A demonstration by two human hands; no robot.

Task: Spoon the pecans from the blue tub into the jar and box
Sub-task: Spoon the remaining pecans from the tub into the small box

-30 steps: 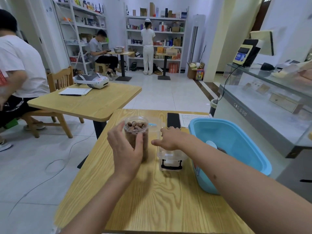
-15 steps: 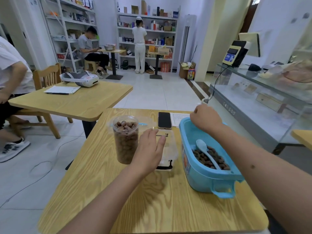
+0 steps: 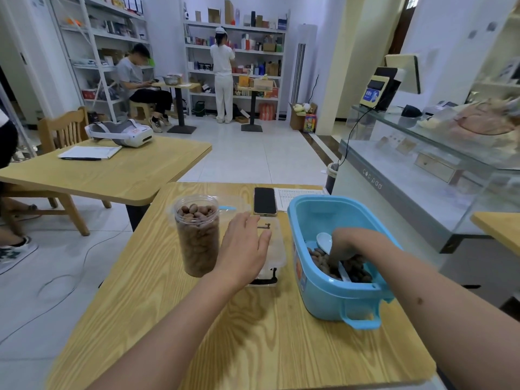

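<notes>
We reached our right hand (image 3: 342, 246) down into the blue tub (image 3: 332, 291) at right of centre, fingers apparently closing on the white spoon (image 3: 325, 241) among the pecans (image 3: 323, 263), though that grip was partly hidden. Our left hand (image 3: 243, 249) rested with fingers spread loosely on the clear box (image 3: 277, 249) at centre, probably to steady it, beside the nearly full jar (image 3: 198, 235) on the surface (image 3: 253, 333).

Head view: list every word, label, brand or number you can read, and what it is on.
"coolpaa", or close to it, last letters uncertain: glass display counter, on its front edge.
Blue tub: side sticker too blurred to read.
Payment terminal: blue screen text too small.
Sheet beside the phone: print too small.
Shelf boxes: labels unreadable.
</notes>
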